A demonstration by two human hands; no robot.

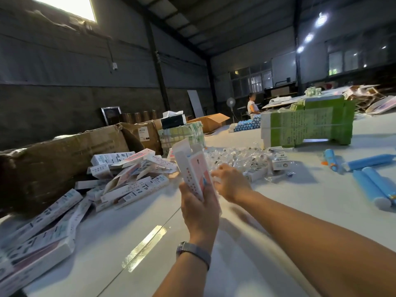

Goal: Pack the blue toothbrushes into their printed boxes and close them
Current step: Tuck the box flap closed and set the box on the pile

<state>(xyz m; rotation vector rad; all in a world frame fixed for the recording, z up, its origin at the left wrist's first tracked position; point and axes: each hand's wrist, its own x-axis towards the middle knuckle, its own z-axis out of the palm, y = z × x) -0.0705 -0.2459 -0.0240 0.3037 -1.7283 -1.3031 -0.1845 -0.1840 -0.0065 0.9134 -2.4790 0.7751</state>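
The left hand [200, 207] grips an upright printed box [194, 170] (top flap open). The right hand [230, 182], fingers curled, reaches into plastic packets [237, 156]; its grasp is hidden.

Left hand [200, 207], raised upright at centre with its back toward the camera, thumb at the left edge and fingers wrapped behind, grips a printed box [192, 172] near its lower end; a grey band encircles the left wrist, and the bare forearm rises from the lower centre. Right hand [230, 182], just beside the left and slightly beyond it, extends from a bare forearm entering at lower right. Its fingers curl downward and are blurred, so any contact cannot be determined.
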